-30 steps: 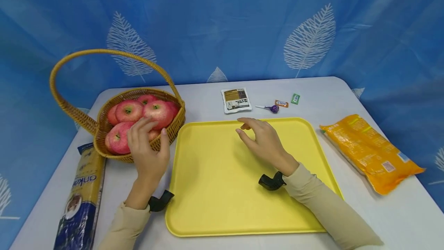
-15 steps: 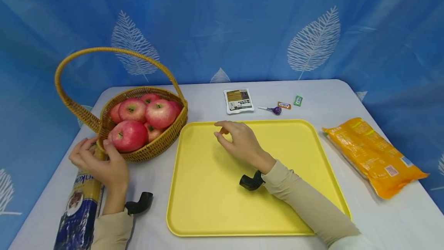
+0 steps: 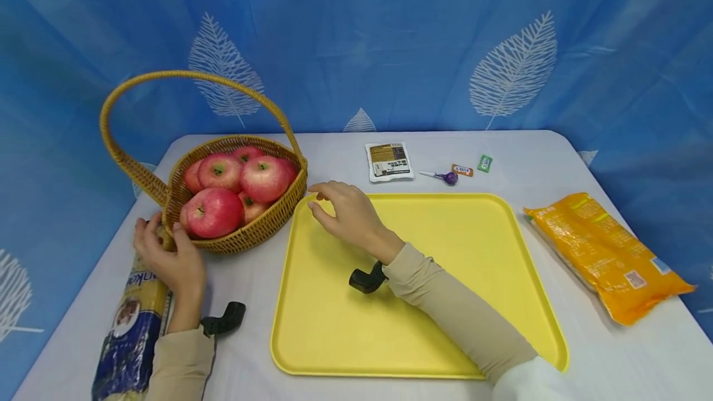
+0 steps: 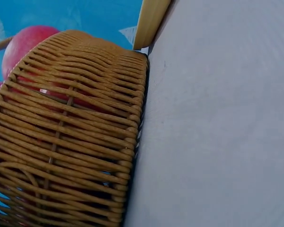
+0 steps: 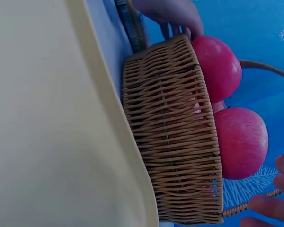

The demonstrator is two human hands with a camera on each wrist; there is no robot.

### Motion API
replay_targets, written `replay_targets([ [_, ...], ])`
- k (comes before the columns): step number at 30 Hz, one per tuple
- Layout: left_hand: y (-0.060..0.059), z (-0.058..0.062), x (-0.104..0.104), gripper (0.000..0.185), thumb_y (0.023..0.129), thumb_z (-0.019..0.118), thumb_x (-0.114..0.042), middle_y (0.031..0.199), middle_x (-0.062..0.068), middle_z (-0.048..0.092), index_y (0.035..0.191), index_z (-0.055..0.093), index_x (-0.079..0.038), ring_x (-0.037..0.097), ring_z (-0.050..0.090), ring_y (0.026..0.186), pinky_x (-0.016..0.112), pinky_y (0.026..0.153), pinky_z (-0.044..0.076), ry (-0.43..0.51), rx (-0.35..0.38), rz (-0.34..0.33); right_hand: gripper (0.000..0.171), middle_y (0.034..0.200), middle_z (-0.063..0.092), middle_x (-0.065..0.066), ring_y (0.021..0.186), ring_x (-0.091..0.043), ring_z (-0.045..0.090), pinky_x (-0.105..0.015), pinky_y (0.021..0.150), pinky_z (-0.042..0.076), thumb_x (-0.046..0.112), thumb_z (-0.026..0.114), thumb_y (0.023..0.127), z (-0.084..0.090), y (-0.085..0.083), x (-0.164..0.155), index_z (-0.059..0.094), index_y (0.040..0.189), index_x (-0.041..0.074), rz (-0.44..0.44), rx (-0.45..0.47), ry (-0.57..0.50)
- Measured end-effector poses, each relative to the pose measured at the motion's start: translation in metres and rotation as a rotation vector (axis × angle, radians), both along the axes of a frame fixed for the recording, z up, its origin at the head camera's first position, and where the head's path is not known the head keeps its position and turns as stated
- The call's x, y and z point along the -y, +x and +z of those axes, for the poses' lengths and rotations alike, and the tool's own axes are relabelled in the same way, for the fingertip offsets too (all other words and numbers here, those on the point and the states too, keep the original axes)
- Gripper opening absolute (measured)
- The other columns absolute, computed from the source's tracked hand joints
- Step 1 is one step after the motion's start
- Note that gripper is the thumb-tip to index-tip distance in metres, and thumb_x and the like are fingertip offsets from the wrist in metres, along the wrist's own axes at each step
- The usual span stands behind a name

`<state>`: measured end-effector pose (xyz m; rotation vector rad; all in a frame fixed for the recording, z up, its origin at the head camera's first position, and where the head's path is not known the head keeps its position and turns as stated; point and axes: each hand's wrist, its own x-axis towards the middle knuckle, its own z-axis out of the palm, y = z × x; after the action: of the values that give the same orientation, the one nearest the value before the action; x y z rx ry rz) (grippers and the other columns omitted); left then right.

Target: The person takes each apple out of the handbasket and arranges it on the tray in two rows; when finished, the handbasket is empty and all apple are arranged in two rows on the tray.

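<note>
A wicker basket (image 3: 273, 221) with a tall arched handle stands at the left of the table, holding several red apples (image 3: 214, 212). My left hand (image 3: 177, 265) grips its front left rim, the thumb at the rim and the fingers round the outer side. Over the top left corner of the yellow tray (image 3: 334, 327), my right hand (image 3: 352, 218) hovers with loosely bent fingers, beside the basket's right side and holding nothing. Weave of the basket (image 4: 75, 127) fills much of the left wrist view. In the right wrist view, right-hand fingers (image 5: 272, 208) show near the handle's base.
A long blue and gold packet (image 3: 130, 327) lies at the left, partly under my left hand. Behind the tray are a white sachet (image 3: 390, 161), a purple lollipop (image 3: 450, 178), an orange-wrapped candy (image 3: 462, 170) and a green one (image 3: 485, 163). An orange bag (image 3: 607, 255) lies at the right.
My left hand has gone from in front of the apples to the basket's left rim. Leftward across the tray, my right hand has moved close to the basket. The view has shifted slightly.
</note>
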<state>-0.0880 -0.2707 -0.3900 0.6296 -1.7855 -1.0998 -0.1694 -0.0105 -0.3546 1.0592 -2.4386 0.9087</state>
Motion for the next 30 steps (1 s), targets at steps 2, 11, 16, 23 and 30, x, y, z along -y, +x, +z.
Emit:
replay_targets([
  [2,0.001,-0.001,0.000,0.035,0.090,0.047,-0.017,0.144,0.005,0.031,0.123,0.053,-0.006,0.013,0.023,0.135,0.027,0.110,0.022,0.046,0.024,-0.016,0.030,0.104,0.064,-0.002,0.094,-0.013,0.059,-0.027,0.082,0.047,0.027,0.054,0.088,0.000,-0.003,0.008,0.060,0.112,0.011,0.021,0.013,-0.016],
  [11,-0.005,-0.008,0.009,0.036,0.090,0.046,-0.009,0.137,0.009,0.045,0.125,0.054,-0.007,0.014,0.029,0.135,0.021,0.110,0.020,0.127,0.032,-0.055,0.051,0.138,0.041,-0.004,0.129,-0.016,0.037,-0.030,0.105,0.033,0.036,0.051,0.090,0.010,-0.013,0.037,0.040,0.134,0.014,0.109,0.144,-0.062],
  [16,-0.009,-0.010,0.009,0.038,0.091,0.044,-0.008,0.137,0.013,0.044,0.128,0.049,-0.003,0.015,0.028,0.136,0.021,0.110,0.022,0.214,0.003,-0.094,0.067,0.146,0.025,-0.006,0.132,-0.019,0.031,-0.035,0.103,0.037,0.041,0.057,0.085,0.014,-0.016,0.050,0.027,0.141,0.019,0.122,0.299,-0.116],
  [23,-0.009,-0.011,0.006,0.036,0.092,0.043,-0.012,0.134,0.005,0.046,0.126,0.050,-0.007,0.006,0.039,0.125,0.021,0.107,0.028,0.229,-0.003,-0.113,0.083,0.146,0.017,-0.007,0.129,-0.020,0.033,-0.037,0.098,0.041,0.047,0.062,0.079,0.015,-0.020,0.068,0.017,0.143,0.019,0.132,0.433,-0.157],
  [30,-0.008,-0.013,0.005,0.035,0.092,0.041,-0.013,0.134,0.002,0.045,0.126,0.049,-0.010,0.005,0.037,0.125,0.020,0.107,0.027,0.214,0.022,-0.110,0.093,0.147,0.018,-0.001,0.132,-0.014,0.025,-0.036,0.101,0.038,0.053,0.063,0.075,0.020,-0.026,0.081,0.009,0.145,0.023,0.118,0.452,-0.113],
])
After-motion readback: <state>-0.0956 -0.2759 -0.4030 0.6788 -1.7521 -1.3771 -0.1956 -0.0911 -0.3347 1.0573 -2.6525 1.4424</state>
